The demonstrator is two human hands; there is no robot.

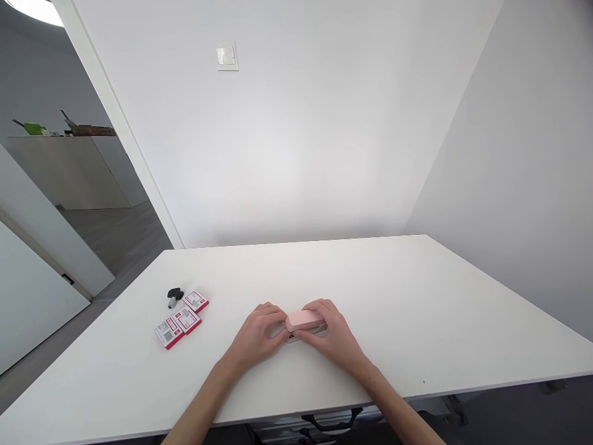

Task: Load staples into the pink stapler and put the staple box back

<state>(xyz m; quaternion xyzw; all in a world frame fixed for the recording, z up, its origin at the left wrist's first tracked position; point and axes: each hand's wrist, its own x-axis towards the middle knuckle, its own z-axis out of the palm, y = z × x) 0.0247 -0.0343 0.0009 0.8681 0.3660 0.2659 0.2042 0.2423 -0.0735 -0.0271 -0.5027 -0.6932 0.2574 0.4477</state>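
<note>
A small pink stapler [303, 320] lies on the white table [417, 296], held between both hands. My right hand [334, 337] curls over its right end with fingers wrapped round it. My left hand [257, 337] grips its left end, fingers bent against it. To the left lie three small red-and-white boxes [181, 321], side by side, and a small black and silver object [173, 296] just behind them.
The table meets a white wall at the back and a grey wall on the right. A doorway on the left opens onto a floor and a cabinet [69, 170]. A light switch [227, 57] sits high on the wall.
</note>
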